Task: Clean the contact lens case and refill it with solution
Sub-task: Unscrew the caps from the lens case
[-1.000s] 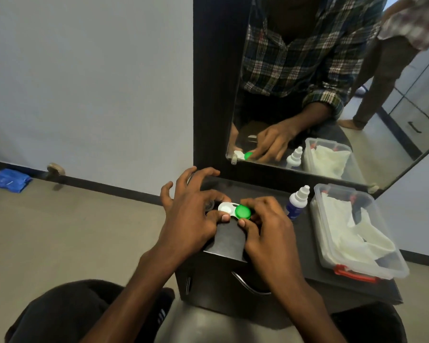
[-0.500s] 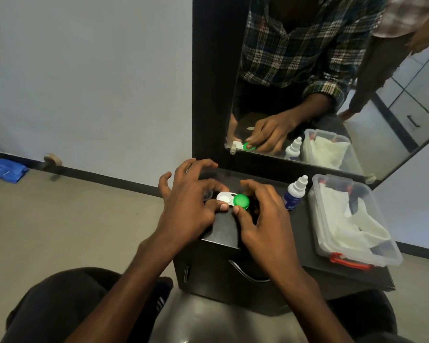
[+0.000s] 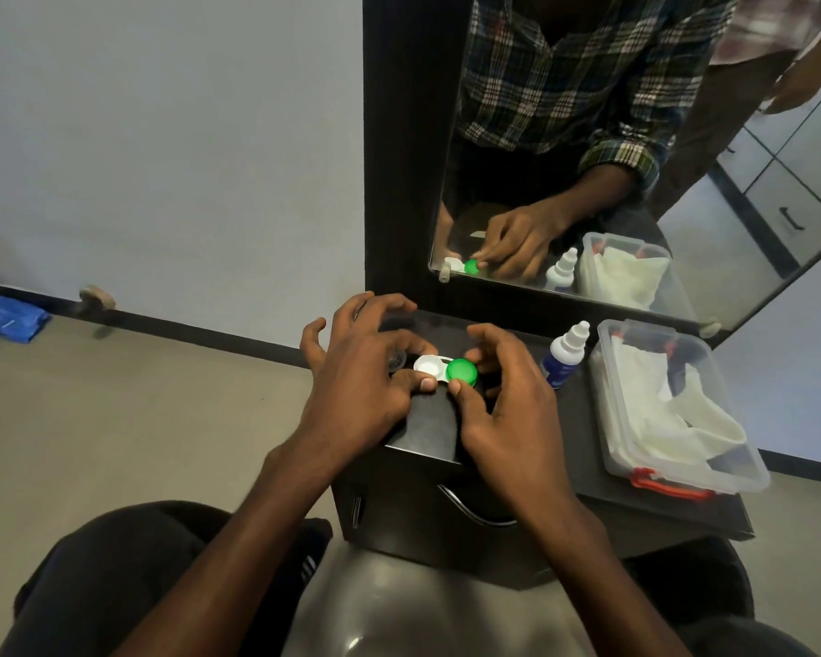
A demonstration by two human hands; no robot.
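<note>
- The lens case (image 3: 434,368) lies on the dark surface (image 3: 588,419) in front of a mirror (image 3: 636,182), between the two hands.
- Its left well is open and white; the right well carries a green cap (image 3: 462,370).
- The left hand (image 3: 366,386) holds the case's white end: thumb tip at the near edge, index finger curled over the far side, the other fingers spread and lifted.
- The right hand (image 3: 503,405) pinches the green cap, thumb at its near edge, fingers curled behind it.
- A small clear round thing lies just left of the case, partly hidden by the left hand; I cannot tell what it is.
- A solution bottle (image 3: 562,355), white-capped, stands just right of the right hand.
- A clear box (image 3: 750,471) with white tissues sits beside the bottle, on the surface's right part.
</note>
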